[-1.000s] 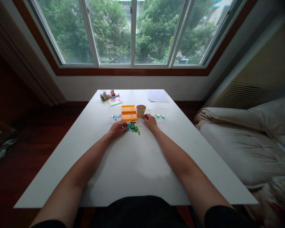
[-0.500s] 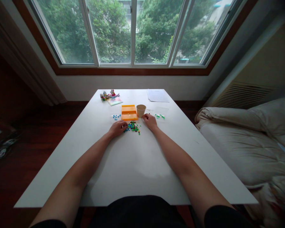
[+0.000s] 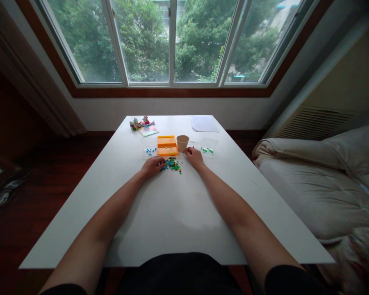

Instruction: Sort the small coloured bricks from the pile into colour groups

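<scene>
A loose pile of small coloured pieces (image 3: 172,164), mostly green and blue with some dark red and yellow, lies on the white table. My left hand (image 3: 153,164) rests at the pile's left side with its fingers curled; whatever is between the fingertips is too small to make out. My right hand (image 3: 193,157) is closed in a pinch just in front of the brown cup (image 3: 182,142), and I cannot see what it holds. Behind the pile sits an open orange box (image 3: 167,145). Blue pieces (image 3: 150,151) lie left of the box, green pieces (image 3: 207,150) right of my right hand.
Small toy figures (image 3: 140,122) and a pastel card (image 3: 148,130) are at the table's far left. White paper sheets (image 3: 204,123) lie at the far right. A pale sofa (image 3: 320,176) stands beside the right table edge, and a window (image 3: 172,45) is beyond.
</scene>
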{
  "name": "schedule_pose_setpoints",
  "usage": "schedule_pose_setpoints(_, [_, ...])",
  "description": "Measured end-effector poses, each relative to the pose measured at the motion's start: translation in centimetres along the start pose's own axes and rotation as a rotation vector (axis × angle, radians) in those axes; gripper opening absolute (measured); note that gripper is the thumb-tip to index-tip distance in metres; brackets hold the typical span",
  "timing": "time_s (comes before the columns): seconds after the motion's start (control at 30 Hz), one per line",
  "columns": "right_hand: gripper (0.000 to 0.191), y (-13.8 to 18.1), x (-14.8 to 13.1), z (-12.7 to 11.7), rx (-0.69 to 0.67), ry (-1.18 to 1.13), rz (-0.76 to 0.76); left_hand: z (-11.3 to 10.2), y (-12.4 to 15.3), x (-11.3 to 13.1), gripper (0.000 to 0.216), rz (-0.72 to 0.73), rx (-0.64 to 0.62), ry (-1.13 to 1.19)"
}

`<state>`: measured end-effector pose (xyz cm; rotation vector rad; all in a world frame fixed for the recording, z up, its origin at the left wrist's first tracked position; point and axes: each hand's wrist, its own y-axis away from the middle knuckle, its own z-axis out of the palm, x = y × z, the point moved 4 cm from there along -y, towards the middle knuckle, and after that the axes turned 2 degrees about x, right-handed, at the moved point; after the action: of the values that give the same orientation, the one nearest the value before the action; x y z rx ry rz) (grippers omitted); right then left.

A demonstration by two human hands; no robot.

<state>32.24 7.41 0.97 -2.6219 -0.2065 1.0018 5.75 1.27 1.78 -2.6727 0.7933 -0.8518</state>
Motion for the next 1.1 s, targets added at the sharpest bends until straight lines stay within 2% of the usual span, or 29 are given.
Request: schedule_pose_setpoints(1.1, [0.023, -0.07, -0.01, 0.29, -0.038, 0.097, -0.028, -0.09, 0.00, 0.00, 0.020, -0.020, -0.012, -0.004])
